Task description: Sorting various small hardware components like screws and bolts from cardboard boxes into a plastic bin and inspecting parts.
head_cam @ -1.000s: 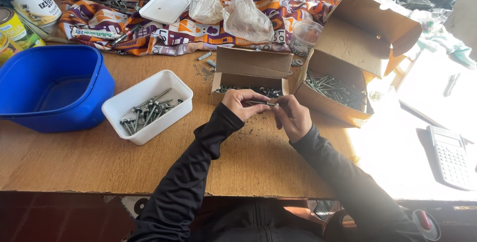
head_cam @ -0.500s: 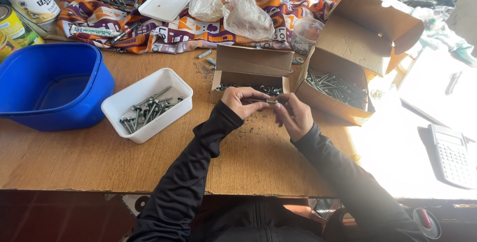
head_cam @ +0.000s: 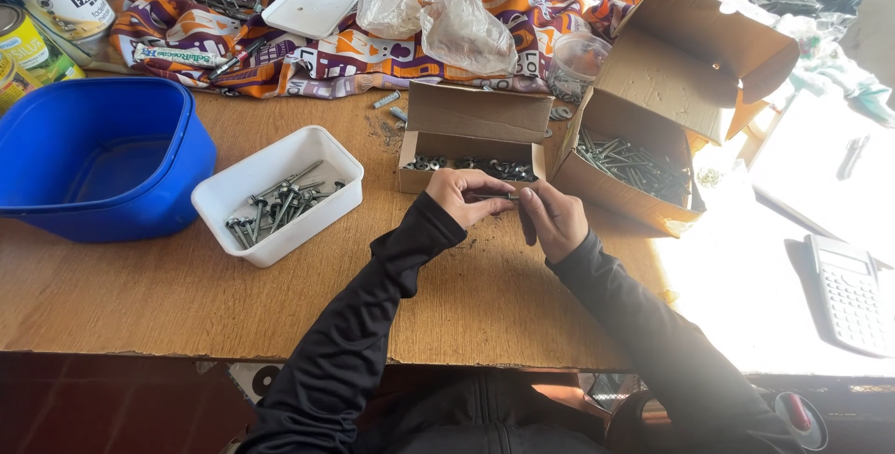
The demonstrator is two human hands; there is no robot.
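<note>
The left hand and right hand meet over the bench, each pinching an end of a screw held level between them. Just behind sits the small box of washers, within easy reach; the white tub of screws lies left.

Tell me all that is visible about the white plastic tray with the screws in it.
The white plastic tray is a shallow rectangular tub with rounded corners and a thin rim, of smooth opaque plastic. It stands open and upright on the wooden table, turned at a slant, close beside the blue tub; whether the two touch cannot be told. A small loose heap of grey metal screws lies in its bottom, mostly pointing along its length. Neither hand touches it; the left hand is off to its right.
</note>
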